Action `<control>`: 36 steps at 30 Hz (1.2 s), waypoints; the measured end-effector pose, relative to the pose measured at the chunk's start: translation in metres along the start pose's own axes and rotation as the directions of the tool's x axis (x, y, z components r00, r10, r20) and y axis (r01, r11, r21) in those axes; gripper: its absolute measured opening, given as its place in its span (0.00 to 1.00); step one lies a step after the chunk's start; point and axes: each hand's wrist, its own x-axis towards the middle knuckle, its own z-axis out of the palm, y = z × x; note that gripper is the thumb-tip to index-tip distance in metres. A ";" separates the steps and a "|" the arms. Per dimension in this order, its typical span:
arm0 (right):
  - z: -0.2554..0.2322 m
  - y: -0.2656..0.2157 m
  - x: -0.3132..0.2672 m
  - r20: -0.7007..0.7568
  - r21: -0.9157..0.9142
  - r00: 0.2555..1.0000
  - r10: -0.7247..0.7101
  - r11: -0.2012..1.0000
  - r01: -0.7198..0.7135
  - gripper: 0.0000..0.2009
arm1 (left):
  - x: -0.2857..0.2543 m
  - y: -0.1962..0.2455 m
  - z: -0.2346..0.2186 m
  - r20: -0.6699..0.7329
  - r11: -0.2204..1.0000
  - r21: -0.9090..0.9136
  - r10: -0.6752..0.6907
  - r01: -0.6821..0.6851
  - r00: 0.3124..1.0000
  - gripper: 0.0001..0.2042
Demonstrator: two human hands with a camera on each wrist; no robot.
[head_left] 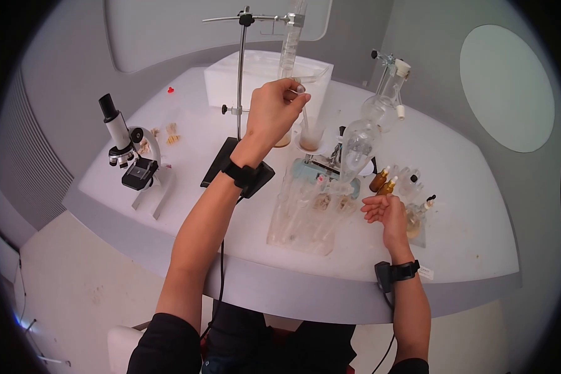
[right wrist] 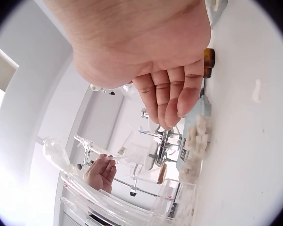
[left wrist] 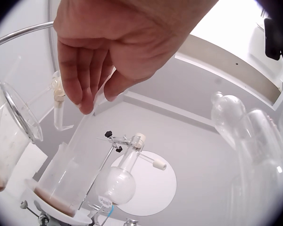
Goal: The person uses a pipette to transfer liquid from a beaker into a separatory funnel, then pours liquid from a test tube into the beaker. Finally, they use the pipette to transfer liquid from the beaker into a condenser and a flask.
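My left hand (head_left: 274, 109) pinches the top of a clear glass rod (left wrist: 87, 123) between thumb and fingertips. The rod slants down into a beaker (left wrist: 66, 174) with brownish matter at its bottom. That beaker stands on the pan of a blue-grey balance (head_left: 305, 169). Low over the right side of the table, my right hand (head_left: 388, 215) has its fingers loosely bent, with nothing in them. Closest to it are brown dropper bottles (head_left: 386, 186), just beyond the fingers. The right wrist view shows its palm and relaxed fingers (right wrist: 167, 101).
A retort stand (head_left: 240, 81) holding a graduated glass tube (head_left: 288, 53) rises beside my left hand. In front of the balance is a clear rack (head_left: 302, 230) of glassware. A microscope (head_left: 131, 146) stands left; a clamped round flask (head_left: 380, 109) is at back right.
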 end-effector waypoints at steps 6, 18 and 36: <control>-0.001 0.002 0.001 -0.001 -0.009 1.000 0.005 1.000 -0.005 0.30 | -0.002 -0.004 0.006 0.032 0.997 0.082 0.009 -0.012 0.999 0.12; -0.001 0.002 0.000 0.013 -0.009 1.000 -0.008 1.000 0.009 0.30 | -0.002 -0.005 0.009 0.031 0.997 0.079 0.017 -0.020 0.999 0.10; 0.000 0.000 -0.001 0.013 -0.020 1.000 -0.011 1.000 0.011 0.30 | -0.002 -0.009 0.010 -0.025 0.984 0.174 0.055 -0.049 0.998 0.10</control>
